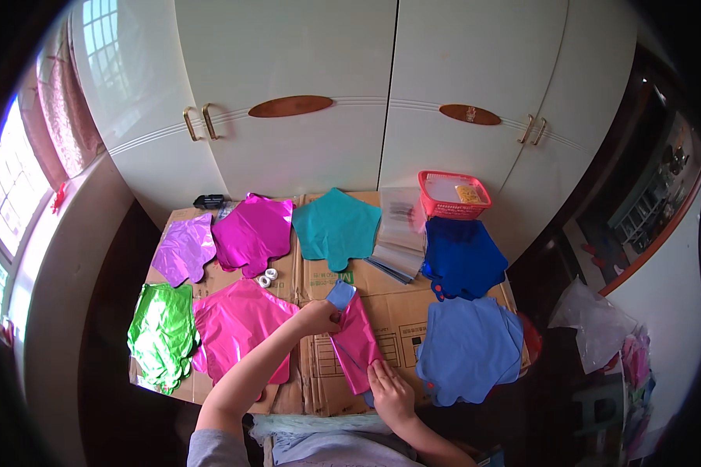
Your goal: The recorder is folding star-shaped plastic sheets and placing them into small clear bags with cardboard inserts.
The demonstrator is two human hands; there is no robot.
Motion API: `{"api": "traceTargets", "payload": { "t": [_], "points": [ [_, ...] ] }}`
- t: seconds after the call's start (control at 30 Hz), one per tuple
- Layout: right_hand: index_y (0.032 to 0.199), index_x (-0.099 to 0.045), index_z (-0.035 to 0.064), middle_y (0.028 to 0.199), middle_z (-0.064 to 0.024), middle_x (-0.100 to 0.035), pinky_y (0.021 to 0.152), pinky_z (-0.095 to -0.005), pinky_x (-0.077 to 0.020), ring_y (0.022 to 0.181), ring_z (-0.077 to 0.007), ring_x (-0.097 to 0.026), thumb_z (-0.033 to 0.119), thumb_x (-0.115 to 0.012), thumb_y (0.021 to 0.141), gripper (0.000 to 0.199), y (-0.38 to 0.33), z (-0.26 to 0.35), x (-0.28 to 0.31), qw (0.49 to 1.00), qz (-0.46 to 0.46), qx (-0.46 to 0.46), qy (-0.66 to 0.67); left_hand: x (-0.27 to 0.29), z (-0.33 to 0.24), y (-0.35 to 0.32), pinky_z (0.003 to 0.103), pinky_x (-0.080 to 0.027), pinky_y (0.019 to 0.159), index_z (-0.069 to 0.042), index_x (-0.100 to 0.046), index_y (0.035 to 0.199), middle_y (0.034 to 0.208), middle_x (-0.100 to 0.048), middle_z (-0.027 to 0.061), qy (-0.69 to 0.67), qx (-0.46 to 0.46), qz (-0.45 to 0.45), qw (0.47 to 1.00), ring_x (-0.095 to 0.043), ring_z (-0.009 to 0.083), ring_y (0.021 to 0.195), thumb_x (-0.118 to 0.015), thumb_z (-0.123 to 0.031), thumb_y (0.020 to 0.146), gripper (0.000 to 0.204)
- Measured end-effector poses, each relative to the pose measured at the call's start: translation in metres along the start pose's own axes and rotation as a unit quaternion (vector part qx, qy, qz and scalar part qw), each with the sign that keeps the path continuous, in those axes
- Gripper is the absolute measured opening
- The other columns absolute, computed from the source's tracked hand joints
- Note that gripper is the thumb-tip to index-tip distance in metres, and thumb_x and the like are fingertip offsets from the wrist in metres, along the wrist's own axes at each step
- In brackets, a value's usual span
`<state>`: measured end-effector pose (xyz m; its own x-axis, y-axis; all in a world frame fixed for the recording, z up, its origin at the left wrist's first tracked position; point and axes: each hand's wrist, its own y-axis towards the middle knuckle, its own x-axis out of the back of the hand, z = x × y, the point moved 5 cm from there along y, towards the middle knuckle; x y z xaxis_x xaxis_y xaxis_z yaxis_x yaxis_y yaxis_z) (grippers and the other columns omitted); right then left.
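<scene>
A narrow folded strip of shiny pink foil lies slantwise on the cardboard in front of me, and a light blue piece shows at its far end. My left hand pinches the strip near that end, its fingertips partly hidden. Lower down, my right hand rests with its fingers laid out along the strip's right edge. Left of the strip is a stack of flat pink star-shaped foil balloons, with my left forearm passing over it. Blue-grey foil balloons are stacked to the right.
More flat foil stacks ring the cardboard: green, lilac, magenta, teal and dark blue. Two small white rolls, clear plastic sleeves and a red basket sit among them. White cabinets stand behind.
</scene>
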<state>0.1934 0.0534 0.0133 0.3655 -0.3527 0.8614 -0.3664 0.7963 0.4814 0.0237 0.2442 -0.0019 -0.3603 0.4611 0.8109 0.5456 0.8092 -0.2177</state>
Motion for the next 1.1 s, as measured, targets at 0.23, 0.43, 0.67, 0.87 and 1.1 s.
{"api": "traceTargets", "payload": {
  "t": [0.23,0.43,0.67,0.87,1.1],
  "points": [
    [0.118,-0.057,-0.0018,0.117,-0.0175,-0.061,0.093,-0.0395,-0.0477,0.112,-0.0323,-0.058,0.01,-0.052,0.084,0.036,0.013,-0.009,0.009,0.999,-0.004,-0.024,-0.029,0.001,-0.002,-0.001,0.039,-0.05,0.068,-0.002,-0.066,0.077,0.074,-0.066,0.015,0.006,0.009,0.002,1.0,-0.065,0.0297,0.074,-0.074,-0.028,0.067,0.029],
    [0.123,-0.05,-0.0091,0.118,-0.0221,-0.06,0.099,-0.0426,-0.0427,0.116,-0.0355,-0.055,0.01,-0.047,0.087,0.041,0.012,-0.019,-0.004,0.995,0.05,-0.052,-0.068,-0.004,0.005,0.001,0.04,-0.05,0.068,-0.003,-0.066,0.078,0.075,-0.066,0.0151,0.001,0.008,-0.001,1.0,-0.065,0.0299,0.074,-0.074,-0.029,0.067,0.029],
    [0.124,-0.049,-0.0105,0.126,-0.0264,-0.054,0.105,-0.0521,-0.0338,0.125,-0.0426,-0.044,0.009,-0.047,0.084,0.045,0.003,-0.02,0.004,0.989,0.068,-0.102,-0.085,-0.003,0.003,0.001,0.04,-0.05,0.069,-0.003,-0.067,0.08,0.077,-0.066,0.0154,0.003,0.01,-0.008,1.0,-0.065,0.0304,0.076,-0.074,-0.03,0.067,0.031],
    [0.123,-0.05,-0.0088,0.13,-0.0266,-0.05,0.105,-0.0537,-0.0328,0.126,-0.0434,-0.042,0.011,-0.052,0.081,0.047,-0.004,-0.022,0.024,0.993,0.075,-0.085,-0.011,-0.006,0.004,-0.001,0.04,-0.05,0.07,-0.003,-0.067,0.079,0.078,-0.066,0.0156,0.02,0.002,-0.021,1.0,-0.065,0.0309,0.078,-0.074,-0.029,0.067,0.029],
    [0.128,-0.047,-0.0069,0.136,-0.0244,-0.045,0.108,-0.0472,-0.0314,0.13,-0.0378,-0.039,0.024,-0.055,0.088,0.052,0.047,0.001,0.01,0.996,0.048,-0.062,0.029,-0.004,0.004,-0.001,0.04,-0.05,0.07,-0.005,-0.067,0.077,0.077,-0.066,0.0142,0.018,0.034,-0.013,0.999,-0.065,0.0305,0.078,-0.074,-0.03,0.067,0.028]
  ]
}}
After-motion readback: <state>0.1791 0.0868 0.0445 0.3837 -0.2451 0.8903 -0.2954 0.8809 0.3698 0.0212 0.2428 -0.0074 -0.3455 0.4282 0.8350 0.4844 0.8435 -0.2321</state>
